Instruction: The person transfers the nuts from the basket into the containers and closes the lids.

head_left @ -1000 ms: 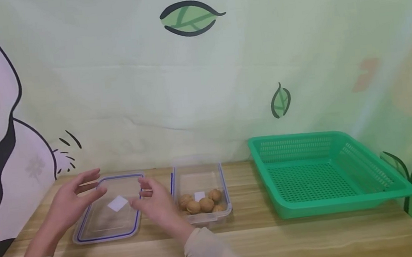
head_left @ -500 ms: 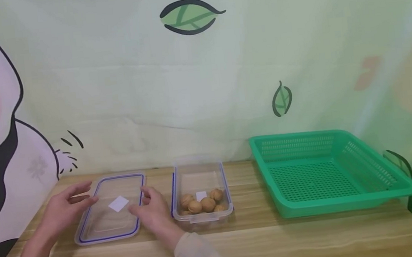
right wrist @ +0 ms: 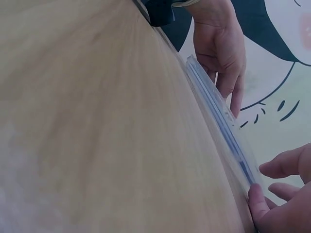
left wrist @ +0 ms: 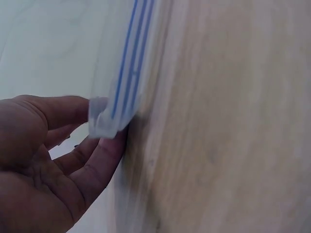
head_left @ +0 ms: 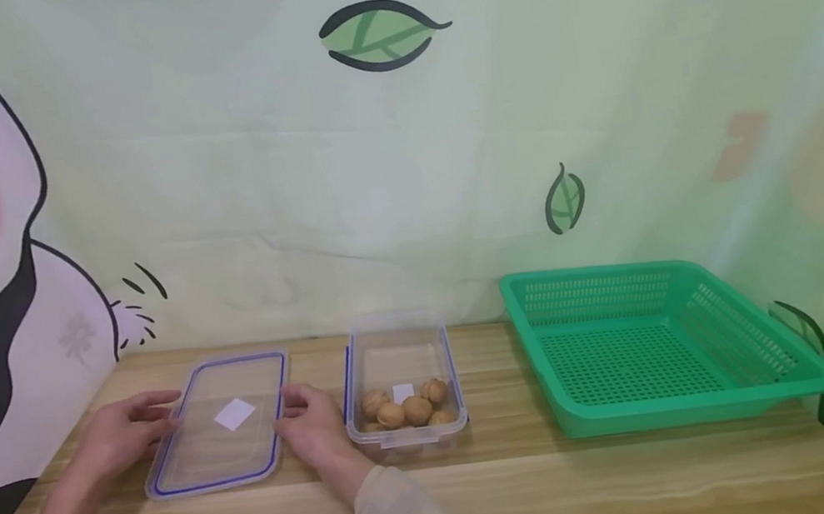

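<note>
A clear plastic lid (head_left: 207,459) with a blue seal and a white label (head_left: 235,414) lies low over the table at the left. My left hand (head_left: 117,434) pinches its left edge; in the left wrist view that edge (left wrist: 129,63) sits between thumb and fingers. On the opposite edge is my right hand (head_left: 317,426), its thumb and fingers at the rim. The right wrist view shows the lid (right wrist: 223,121) side-on between both hands. Beside the right hand stands an uncovered clear food container (head_left: 410,436) with several walnuts (head_left: 417,410) at its near end.
A green perforated plastic basket (head_left: 688,410) stands at the right on the wooden table (head_left: 520,497). Behind the table hangs a backdrop (head_left: 283,178) printed with leaves and a panda. Both wrists carry strapped-on black cameras.
Both hands have come down from above the table to the lid's two side edges and hold it. The lid has shifted slightly towards me. Container, walnuts and basket stay put.
</note>
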Demonstrator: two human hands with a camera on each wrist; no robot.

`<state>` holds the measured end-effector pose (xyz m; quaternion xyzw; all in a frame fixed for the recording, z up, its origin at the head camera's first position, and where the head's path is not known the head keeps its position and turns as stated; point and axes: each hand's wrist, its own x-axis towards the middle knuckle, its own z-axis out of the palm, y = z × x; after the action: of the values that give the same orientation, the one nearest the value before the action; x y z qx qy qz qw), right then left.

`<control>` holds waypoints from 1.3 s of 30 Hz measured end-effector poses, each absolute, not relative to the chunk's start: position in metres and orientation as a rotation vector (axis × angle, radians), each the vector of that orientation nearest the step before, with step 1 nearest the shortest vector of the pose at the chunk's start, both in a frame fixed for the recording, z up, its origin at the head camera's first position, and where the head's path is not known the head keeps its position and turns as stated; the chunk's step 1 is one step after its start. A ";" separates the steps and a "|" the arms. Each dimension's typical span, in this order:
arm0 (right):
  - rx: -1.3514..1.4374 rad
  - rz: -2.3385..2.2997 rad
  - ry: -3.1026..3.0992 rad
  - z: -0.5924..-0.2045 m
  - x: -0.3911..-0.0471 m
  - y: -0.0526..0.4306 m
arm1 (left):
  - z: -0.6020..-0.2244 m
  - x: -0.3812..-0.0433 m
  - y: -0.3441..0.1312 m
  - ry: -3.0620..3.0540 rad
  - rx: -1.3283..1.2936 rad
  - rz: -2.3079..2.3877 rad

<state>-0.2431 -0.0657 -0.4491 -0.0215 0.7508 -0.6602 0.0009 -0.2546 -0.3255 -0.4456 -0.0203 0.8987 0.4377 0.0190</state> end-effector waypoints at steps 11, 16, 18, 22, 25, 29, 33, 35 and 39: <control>-0.094 -2.071 2.405 -0.449 -0.240 -0.066 | -0.445 -0.255 -0.330 2.759 -0.108 1.360; -0.088 -2.067 2.412 -0.443 -0.236 -0.068 | -0.440 -0.252 -0.330 2.837 -0.035 1.318; -0.088 -2.066 2.414 -0.440 -0.234 -0.069 | -0.436 -0.250 -0.330 2.869 -0.024 1.287; -0.082 -2.079 2.422 -0.428 -0.231 -0.069 | -0.426 -0.248 -0.329 2.878 -0.039 1.288; -0.110 -2.098 2.421 -0.418 -0.229 -0.066 | -0.416 -0.245 -0.329 2.846 -0.054 1.340; -0.156 -2.099 2.404 -0.405 -0.225 -0.058 | -0.401 -0.242 -0.327 2.805 -0.092 1.443; -0.210 -2.102 2.394 -0.393 -0.225 -0.048 | -0.386 -0.239 -0.322 2.818 -0.084 1.470; -0.247 -2.102 2.410 -0.387 -0.226 -0.043 | -0.380 -0.237 -0.317 2.819 -0.085 1.476; -0.310 -2.085 2.444 -0.377 -0.230 -0.032 | -0.369 -0.233 -0.308 2.821 -0.055 1.496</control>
<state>-0.2300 -0.0318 -0.3771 -0.0959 0.7566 -0.6454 -0.0429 -0.2330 -0.3082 -0.3691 -0.0171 0.8830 0.4683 -0.0263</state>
